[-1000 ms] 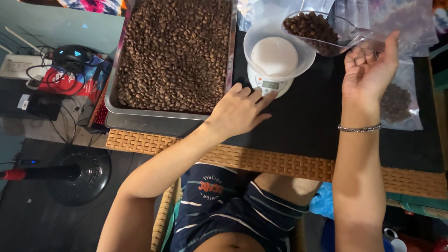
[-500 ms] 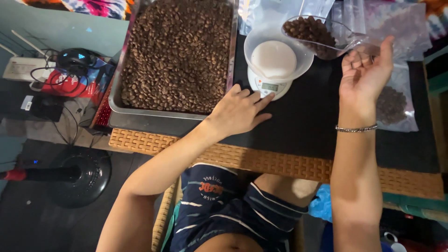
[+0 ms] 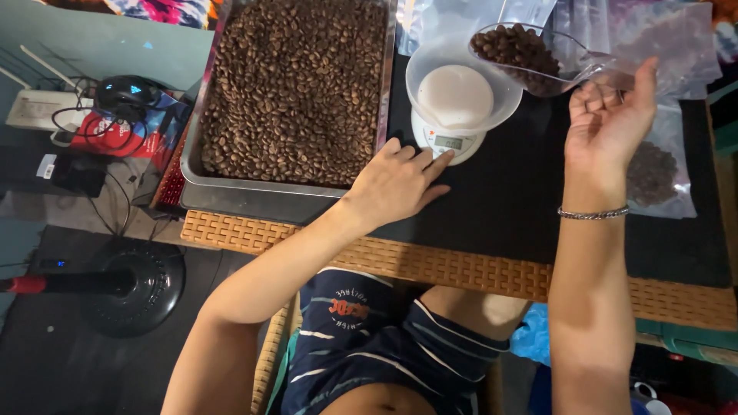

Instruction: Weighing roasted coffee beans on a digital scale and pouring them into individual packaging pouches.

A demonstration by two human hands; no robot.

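Note:
My left hand [image 3: 398, 183] lies on the dark tabletop with a fingertip at the front of a small white digital scale [image 3: 447, 143]. A clear plastic bowl [image 3: 461, 96] sits on the scale and looks empty. My right hand [image 3: 607, 123] grips the handle of a clear scoop [image 3: 523, 55] heaped with roasted coffee beans, held over the bowl's right rim. A bracelet circles my right wrist. Left of the scale stands a big metal tray [image 3: 292, 100] full of coffee beans.
Clear bags, one with beans [image 3: 653, 173], lie right of my right hand. A woven table edge [image 3: 461, 265] runs along the front. To the left lie cables, a mouse [image 3: 127, 91] and a red packet. A fan base [image 3: 142, 284] stands on the floor.
The scoop of beans has moved slightly toward the bowl. My left hand stays at the scale's front. The camera shifted a little.

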